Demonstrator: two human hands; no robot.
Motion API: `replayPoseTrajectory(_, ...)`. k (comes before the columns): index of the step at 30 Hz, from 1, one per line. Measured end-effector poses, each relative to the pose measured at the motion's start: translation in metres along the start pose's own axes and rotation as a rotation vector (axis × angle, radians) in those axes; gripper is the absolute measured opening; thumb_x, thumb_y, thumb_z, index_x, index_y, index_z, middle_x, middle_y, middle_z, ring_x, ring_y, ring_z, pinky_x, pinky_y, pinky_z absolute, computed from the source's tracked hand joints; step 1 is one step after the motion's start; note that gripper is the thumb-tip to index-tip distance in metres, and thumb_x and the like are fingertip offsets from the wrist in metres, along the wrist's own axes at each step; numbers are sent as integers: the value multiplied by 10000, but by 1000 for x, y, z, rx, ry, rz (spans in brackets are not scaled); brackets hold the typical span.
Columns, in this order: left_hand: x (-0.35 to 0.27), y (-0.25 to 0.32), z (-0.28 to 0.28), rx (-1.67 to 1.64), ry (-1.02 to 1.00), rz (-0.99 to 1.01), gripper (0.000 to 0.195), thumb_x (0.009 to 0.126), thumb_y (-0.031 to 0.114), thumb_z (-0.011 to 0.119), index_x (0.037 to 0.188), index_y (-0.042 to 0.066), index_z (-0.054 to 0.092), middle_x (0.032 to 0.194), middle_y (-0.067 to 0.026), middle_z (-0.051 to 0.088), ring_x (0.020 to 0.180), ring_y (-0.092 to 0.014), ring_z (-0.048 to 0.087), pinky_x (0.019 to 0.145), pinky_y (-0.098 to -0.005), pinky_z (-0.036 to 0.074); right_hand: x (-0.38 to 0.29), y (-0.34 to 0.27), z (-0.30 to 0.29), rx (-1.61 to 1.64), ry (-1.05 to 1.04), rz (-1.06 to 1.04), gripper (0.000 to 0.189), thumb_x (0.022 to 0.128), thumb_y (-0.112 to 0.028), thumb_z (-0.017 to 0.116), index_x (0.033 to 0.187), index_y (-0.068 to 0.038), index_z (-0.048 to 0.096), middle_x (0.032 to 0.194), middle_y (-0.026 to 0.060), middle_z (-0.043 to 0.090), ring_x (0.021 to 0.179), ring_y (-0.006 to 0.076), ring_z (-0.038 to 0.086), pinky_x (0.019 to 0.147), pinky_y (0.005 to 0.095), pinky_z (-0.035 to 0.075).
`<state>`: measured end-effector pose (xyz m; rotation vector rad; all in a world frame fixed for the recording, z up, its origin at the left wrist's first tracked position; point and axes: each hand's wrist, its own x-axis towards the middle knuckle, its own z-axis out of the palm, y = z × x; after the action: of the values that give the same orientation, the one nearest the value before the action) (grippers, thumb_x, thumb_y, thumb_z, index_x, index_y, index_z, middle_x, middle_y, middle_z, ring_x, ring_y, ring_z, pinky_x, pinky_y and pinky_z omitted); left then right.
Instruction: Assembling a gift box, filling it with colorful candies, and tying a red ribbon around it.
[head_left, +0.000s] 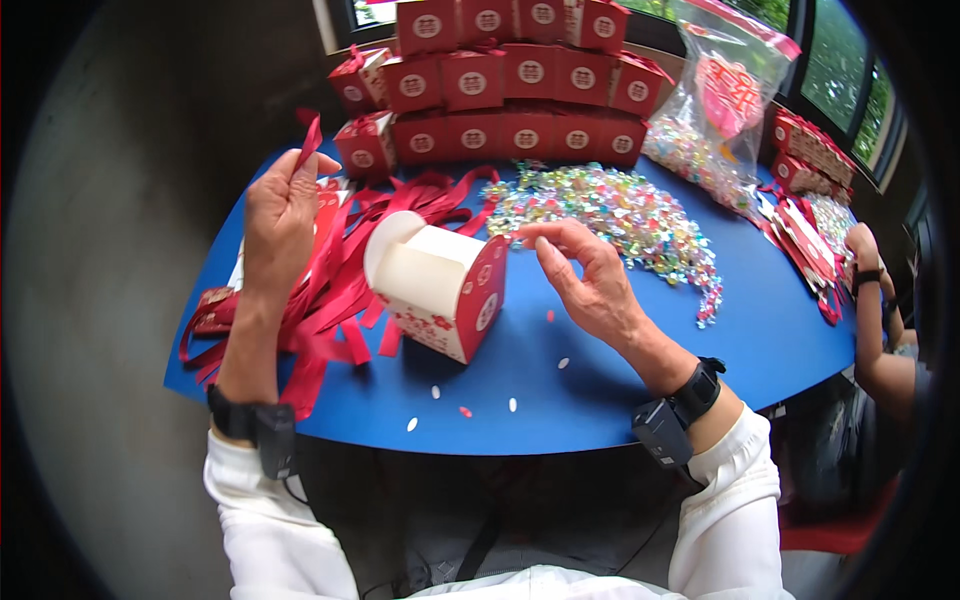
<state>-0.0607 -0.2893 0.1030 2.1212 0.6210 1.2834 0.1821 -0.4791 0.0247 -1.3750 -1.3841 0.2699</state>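
Note:
My left hand (281, 214) is raised above the left side of the table, pinching a red ribbon (311, 142) between thumb and fingers. A small carton box (420, 274) stands before me with its top flaps up, white inside, red with a round emblem on one side and flower-printed on another. Just right of its red flap is my right hand (589, 285), with thumb and forefinger a little apart; whether a fingertip touches the flap is hard to see. Many loose red ribbons (337, 292) lie in a heap beneath and beside my left hand.
Behind the box spreads a pile of shiny wrapped candies (600, 210). Stacked red boxes (529, 71) form a wall at the back, beside a clear plastic bag (720, 112) of candies. At right, another person's arm (870, 277) reaches towards flat red cartons (806, 244). Paper bits dot the blue table (487, 431).

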Motion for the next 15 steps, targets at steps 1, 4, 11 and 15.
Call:
replayPoseTrajectory(1, -2, 22, 7, 49, -58, 47, 237, 1046, 181, 516, 955, 12, 655, 653, -14, 618, 549, -57, 483, 502, -238, 386, 0, -2, -11, -10, -30, -122, 236, 1003, -192, 558, 1056, -20, 711, 976, 98, 671, 977, 183, 641, 872, 314, 504)
replayPoseTrajectory(4, -20, 77, 41, 235, -130, 423, 181, 1025, 123, 532, 1065, -9, 650, 726, -28, 650, 653, -84, 622, 540, -241, 471, -3, -23, -22, 338, -314, -77, 621, 1058, -496, 330, 1119, -9, 711, 1075, 90, 689, 1029, 170, 589, 916, 349, 429)
replayPoseTrajectory(11, -41, 95, 94, 649, -396, 809, 417, 793, -20, 662, 1203, 54, 657, 730, -84, 664, 587, -212, 652, 505, -345, 511, -4, -32, -15, 1102, -246, 138, 638, 1042, -545, 310, 1306, -26, 571, 1197, 118, 653, 1160, 218, 598, 1031, 381, 451)
replayPoseTrajectory(15, -43, 79, 99, 767, -368, 767, 408, 810, -34, 645, 1209, 51, 660, 763, -103, 683, 628, -230, 680, 525, -336, 529, 10, -5, -33, 1404, -111, 156, 527, 1077, -427, 285, 1115, -14, 610, 1122, 182, 684, 1121, 280, 643, 1017, 408, 498)
